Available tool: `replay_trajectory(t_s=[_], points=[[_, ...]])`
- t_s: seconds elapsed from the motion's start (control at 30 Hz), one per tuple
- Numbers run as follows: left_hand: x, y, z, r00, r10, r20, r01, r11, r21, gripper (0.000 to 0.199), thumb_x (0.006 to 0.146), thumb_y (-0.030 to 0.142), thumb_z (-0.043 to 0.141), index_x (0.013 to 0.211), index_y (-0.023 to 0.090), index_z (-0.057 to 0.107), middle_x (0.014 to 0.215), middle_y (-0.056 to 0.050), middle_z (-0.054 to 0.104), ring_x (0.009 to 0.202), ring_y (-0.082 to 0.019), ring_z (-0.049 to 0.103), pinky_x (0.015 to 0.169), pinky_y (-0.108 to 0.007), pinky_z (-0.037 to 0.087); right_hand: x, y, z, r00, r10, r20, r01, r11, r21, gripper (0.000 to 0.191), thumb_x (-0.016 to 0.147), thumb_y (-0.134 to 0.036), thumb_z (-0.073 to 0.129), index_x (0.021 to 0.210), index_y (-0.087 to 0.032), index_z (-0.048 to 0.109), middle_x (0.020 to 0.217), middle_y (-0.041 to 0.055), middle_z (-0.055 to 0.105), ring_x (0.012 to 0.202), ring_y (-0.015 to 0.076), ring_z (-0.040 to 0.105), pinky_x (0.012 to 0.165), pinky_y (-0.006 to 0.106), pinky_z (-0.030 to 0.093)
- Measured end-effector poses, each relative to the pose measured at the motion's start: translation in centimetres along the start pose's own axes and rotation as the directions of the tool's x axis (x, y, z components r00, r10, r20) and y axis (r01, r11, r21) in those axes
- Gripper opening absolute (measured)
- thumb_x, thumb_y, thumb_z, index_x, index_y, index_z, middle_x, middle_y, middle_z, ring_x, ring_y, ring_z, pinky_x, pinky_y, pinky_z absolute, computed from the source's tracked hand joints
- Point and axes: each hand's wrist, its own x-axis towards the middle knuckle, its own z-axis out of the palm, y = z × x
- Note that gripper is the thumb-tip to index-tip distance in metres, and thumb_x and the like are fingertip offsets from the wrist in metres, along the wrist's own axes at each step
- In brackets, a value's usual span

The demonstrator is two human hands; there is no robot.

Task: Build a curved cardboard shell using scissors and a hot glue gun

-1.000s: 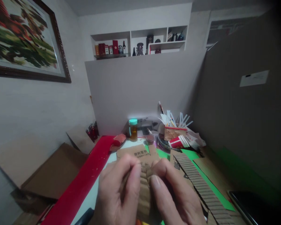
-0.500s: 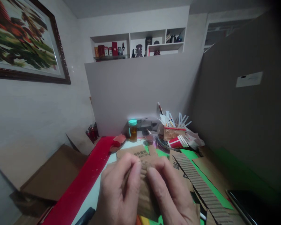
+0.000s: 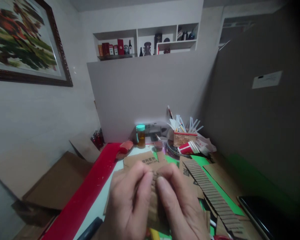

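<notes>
Both hands meet over the near part of the table, gripping one piece of corrugated cardboard (image 3: 154, 203). My left hand (image 3: 131, 200) pinches its upper edge between thumb and forefinger. Close beside it, my right hand (image 3: 178, 200) pinches the same edge, thumb on the near face. The cardboard hangs down between the palms, with faint ridges showing; its sides are hidden by my hands. Behind them lies a flat printed cardboard sheet (image 3: 140, 159). A ridged cardboard strip (image 3: 210, 191) slants down to the right of my right hand.
A bottle with a turquoise lid (image 3: 140, 137) stands at the back. Right of it are a box of paper strips (image 3: 185, 138) and tipped paper cups (image 3: 188, 147). A dark phone-like device (image 3: 260, 215) lies at right, a red strip (image 3: 90, 186) along the left. Grey panels (image 3: 152, 90) enclose the back and right.
My fingertips have drawn slightly closer together on the cardboard's upper edge. The view has shifted a little, so the background sits slightly higher in the picture.
</notes>
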Motion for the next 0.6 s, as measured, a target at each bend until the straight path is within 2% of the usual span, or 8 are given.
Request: replay_trajectory(t_s=[0.1, 0.17, 0.2, 0.23, 0.3, 0.37, 0.47, 0.6], points=[[0.6, -0.5, -0.3, 0.990, -0.056, 0.130, 0.092, 0.953, -0.289, 0.036, 0.091, 0.061, 0.049, 0.093, 0.027, 0.061, 0.068, 0.004, 0.052, 0.055, -0.010, 0.046, 0.050, -0.022, 0.034, 0.3, 0.3, 0.0, 0.999, 0.038, 0.024, -0.040, 0.996, 0.079, 0.025, 0.099, -0.037, 0.048, 0.079, -0.025, 0.057, 0.068, -0.0017, 0.061, 0.065, 0.0167, 0.061, 0.060, 0.023, 0.049], [0.9, -0.8, -0.6, 0.977, -0.102, 0.189, 0.179, 0.872, -0.455, 0.056, 0.082, 0.075, 0.050, 0.123, 0.038, 0.054, 0.081, 0.004, 0.056, 0.063, -0.012, 0.052, 0.054, -0.020, 0.041, 0.6, 0.4, -0.1, 0.994, 0.096, 0.055, -0.103, 0.985, 0.140, 0.028, 0.099, -0.041, 0.047, 0.078, -0.024, 0.052, 0.070, -0.0029, 0.056, 0.066, 0.0145, 0.056, 0.062, 0.022, 0.045], [1.0, -0.9, -0.9, 0.973, -0.107, 0.204, 0.195, 0.852, -0.486, 0.063, 0.079, 0.077, 0.051, 0.132, 0.042, 0.049, 0.088, 0.004, 0.057, 0.072, -0.014, 0.056, 0.062, -0.020, 0.046, 0.8, 0.5, -0.2, 0.990, 0.127, 0.063, -0.135, 0.978, 0.160, 0.029, 0.099, -0.043, 0.047, 0.078, -0.023, 0.051, 0.071, -0.0035, 0.054, 0.066, 0.0137, 0.053, 0.063, 0.022, 0.043], [1.1, -1.0, -1.1, 0.971, -0.097, 0.219, 0.193, 0.857, -0.477, 0.067, 0.078, 0.075, 0.055, 0.136, 0.045, 0.045, 0.095, 0.004, 0.058, 0.083, -0.015, 0.058, 0.073, -0.020, 0.049, 1.0, 0.5, -0.3, 0.986, 0.151, 0.063, -0.160, 0.972, 0.171, 0.030, 0.100, -0.044, 0.046, 0.079, -0.023, 0.050, 0.073, -0.0040, 0.053, 0.067, 0.0131, 0.050, 0.064, 0.022, 0.040], [1.3, -1.3, -1.5, 0.966, -0.039, 0.254, 0.137, 0.915, -0.380, 0.063, 0.078, 0.063, 0.067, 0.136, 0.046, 0.048, 0.110, 0.004, 0.059, 0.107, -0.018, 0.056, 0.094, -0.020, 0.044, 1.3, 0.6, -0.6, 0.982, 0.187, 0.039, -0.191, 0.965, 0.180, 0.030, 0.101, -0.046, 0.044, 0.081, -0.024, 0.050, 0.076, -0.0048, 0.052, 0.069, 0.0125, 0.046, 0.063, 0.023, 0.035], [1.6, -1.5, -1.6, 0.948, 0.060, 0.312, 0.028, 0.962, -0.270, 0.060, 0.078, 0.041, 0.078, 0.132, 0.046, 0.054, 0.122, 0.005, 0.059, 0.119, -0.018, 0.051, 0.104, -0.019, 0.037, 1.6, 0.5, -0.9, 0.975, 0.221, 0.005, -0.218, 0.954, 0.204, 0.031, 0.101, -0.047, 0.044, 0.082, -0.023, 0.049, 0.076, -0.0053, 0.050, 0.070, 0.0122, 0.045, 0.063, 0.023, 0.034], [2.0, -1.8, -1.3, 0.915, 0.228, 0.333, -0.130, 0.948, -0.291, 0.048, 0.080, 0.016, 0.075, 0.118, 0.044, 0.064, 0.119, 0.006, 0.062, 0.116, -0.017, 0.054, 0.101, -0.021, 0.040, 1.7, 0.4, -1.2, 0.964, 0.266, 0.006, -0.256, 0.919, 0.298, 0.032, 0.101, -0.049, 0.045, 0.081, -0.023, 0.046, 0.076, -0.0053, 0.050, 0.073, 0.0123, 0.048, 0.066, 0.022, 0.037], [2.2, -1.8, -1.1, 0.917, 0.248, 0.312, -0.123, 0.921, -0.371, 0.035, 0.081, 0.014, 0.074, 0.105, 0.038, 0.070, 0.098, 0.003, 0.061, 0.096, -0.015, 0.059, 0.085, -0.021, 0.047, 1.7, 0.3, -1.6, 0.947, 0.321, -0.021, -0.287, 0.872, 0.397, 0.035, 0.094, -0.060, 0.053, 0.094, -0.026, 0.061, 0.097, -0.0011, 0.061, 0.089, 0.0157, 0.055, 0.071, 0.021, 0.044]])
